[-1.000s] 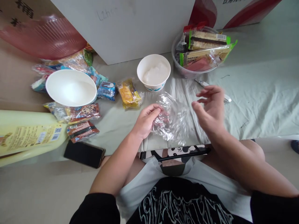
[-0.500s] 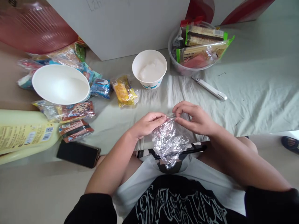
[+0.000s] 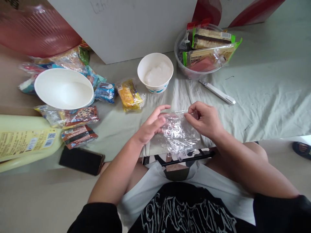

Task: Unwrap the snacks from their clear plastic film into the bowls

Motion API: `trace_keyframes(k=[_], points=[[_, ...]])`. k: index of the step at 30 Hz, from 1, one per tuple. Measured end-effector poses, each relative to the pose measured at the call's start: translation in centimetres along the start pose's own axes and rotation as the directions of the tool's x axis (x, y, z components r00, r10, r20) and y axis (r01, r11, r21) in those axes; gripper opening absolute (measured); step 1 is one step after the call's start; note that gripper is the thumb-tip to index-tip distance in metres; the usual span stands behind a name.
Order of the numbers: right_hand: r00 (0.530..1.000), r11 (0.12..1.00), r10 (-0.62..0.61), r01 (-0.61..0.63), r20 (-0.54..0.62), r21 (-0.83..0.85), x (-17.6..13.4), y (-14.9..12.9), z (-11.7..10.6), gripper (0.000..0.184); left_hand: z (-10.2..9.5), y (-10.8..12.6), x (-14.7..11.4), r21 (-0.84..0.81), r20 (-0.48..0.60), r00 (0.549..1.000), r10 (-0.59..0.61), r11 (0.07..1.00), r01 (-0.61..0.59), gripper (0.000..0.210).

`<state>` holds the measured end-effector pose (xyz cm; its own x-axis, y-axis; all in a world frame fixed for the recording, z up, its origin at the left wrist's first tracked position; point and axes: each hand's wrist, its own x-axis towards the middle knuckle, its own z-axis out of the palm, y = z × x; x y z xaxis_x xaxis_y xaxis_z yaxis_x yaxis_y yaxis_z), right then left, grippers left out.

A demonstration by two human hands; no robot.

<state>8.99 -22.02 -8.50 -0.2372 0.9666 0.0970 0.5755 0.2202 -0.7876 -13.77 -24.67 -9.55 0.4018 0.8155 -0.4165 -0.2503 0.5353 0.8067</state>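
A crumpled clear plastic bag [image 3: 179,132] hangs between my hands over the front edge of the cloth-covered surface. My right hand [image 3: 205,119] pinches its upper right corner between thumb and fingertips. At the bag's left edge is my left hand [image 3: 153,124], its index finger stretched out and its thumb apart from it, the thumb tip touching or very near the film. Some of the left fingers are partly hidden behind the thumb and plastic. Beyond the hands stands a white paper bowl [image 3: 155,72] with whitish, translucent contents.
A clear tub [image 3: 191,73] of packaged snacks stands at the back right, with a white box cutter [image 3: 217,92] before it. Leftward lie a yellow packet [image 3: 130,95], a white bowl [image 3: 64,89] among several wrapped snacks, a phone [image 3: 81,160] and a pale yellow jug [image 3: 26,139]. A large white box [image 3: 128,29] rises behind.
My left fingers have spread from a pinch on the bag. My right hand has curled tighter on its corner. The bag is raised and spread wider.
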Motion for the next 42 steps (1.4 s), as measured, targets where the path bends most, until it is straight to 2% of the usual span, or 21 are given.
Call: trace_keyframes(k=[2,4,7,13,17,20,22,23,25,27,28,30,32,34,36,38,42], points=[[1.0,1.0,0.004,-0.004,-0.03,-0.002,0.0,-0.1,-0.1,0.014,0.2,-0.2,0.1,0.033,-0.059,0.998,0.025,0.999,-0.024,0.066],[0.999,1.0,0.019,-0.019,-0.048,0.006,0.1,-0.1,-0.2,0.014,0.4,-0.3,0.3,-0.013,-0.115,0.993,0.033,0.999,-0.035,0.058],[0.997,0.998,0.066,-0.066,-0.051,0.012,0.1,-0.1,-0.3,0.014,0.5,-0.3,0.5,-0.087,-0.152,0.987,0.045,0.994,-0.059,0.059],[0.994,0.995,0.096,-0.096,-0.054,0.005,0.0,-0.1,0.1,0.015,0.5,-0.3,0.2,0.056,-0.062,0.992,0.111,0.993,-0.107,0.067],[0.997,0.997,0.072,-0.071,-0.028,0.027,0.2,-0.2,0.2,0.014,1.1,-0.3,0.0,0.145,-0.102,0.986,0.132,0.983,-0.117,0.068],[0.998,0.996,0.068,-0.067,-0.014,0.054,0.3,0.0,0.0,0.015,1.5,-0.5,0.3,0.187,-0.177,0.973,0.147,0.976,-0.113,0.049],[0.995,0.991,0.09,-0.084,-0.044,0.106,0.2,0.3,0.0,0.013,1.5,-0.7,0.5,0.179,-0.219,0.964,0.153,0.977,-0.114,0.035],[0.993,0.982,0.101,-0.09,-0.059,0.165,0.2,0.4,0.1,0.016,1.4,-0.8,0.6,0.173,-0.234,0.959,0.161,0.977,-0.122,0.031],[0.992,0.938,0.119,-0.095,-0.051,0.332,0.0,0.7,0.4,0.044,1.2,-0.9,0.8,0.168,-0.265,0.943,0.199,0.973,-0.158,0.028],[0.992,0.87,0.12,-0.121,0.033,0.477,-0.2,0.8,0.7,0.069,1.0,-0.9,0.9,0.17,-0.311,0.917,0.248,0.964,-0.204,0.026],[0.988,0.849,0.119,-0.151,0.095,0.506,-0.2,0.8,0.9,0.071,0.9,-0.8,0.9,0.164,-0.338,0.902,0.269,0.961,-0.225,0.025],[0.972,0.861,0.133,-0.211,0.196,0.463,-0.3,0.7,1.0,0.051,0.9,-0.5,0.8,0.121,-0.395,0.868,0.3,0.954,-0.275,0.027],[0.958,0.899,0.164,-0.244,0.236,0.364,-0.4,0.4,0.9,0.026,0.8,-0.3,0.8,0.048,-0.407,0.863,0.3,0.95,-0.308,0.04],[0.958,0.913,0.191,-0.254,0.216,0.32,-0.4,0.2,0.8,0.021,0.8,-0.1,0.7,-0.006,-0.345,0.899,0.271,0.957,-0.291,0.058],[0.962,0.899,0.21,-0.26,0.175,0.352,-0.4,0.0,0.6,0.022,0.8,-0.2,0.7,0.01,-0.264,0.935,0.238,0.97,-0.244,0.07],[0.964,0.881,0.222,-0.262,0.144,0.394,-0.4,-0.1,0.5,0.023,0.8,-0.4,0.7,0.081,-0.241,0.945,0.221,0.975,-0.208,0.067],[0.971,0.85,0.205,-0.239,0.125,0.468,-0.3,-0.3,0.6,0.025,1.0,-0.7,0.9,0.148,-0.308,0.93,0.202,0.976,-0.163,0.032]])
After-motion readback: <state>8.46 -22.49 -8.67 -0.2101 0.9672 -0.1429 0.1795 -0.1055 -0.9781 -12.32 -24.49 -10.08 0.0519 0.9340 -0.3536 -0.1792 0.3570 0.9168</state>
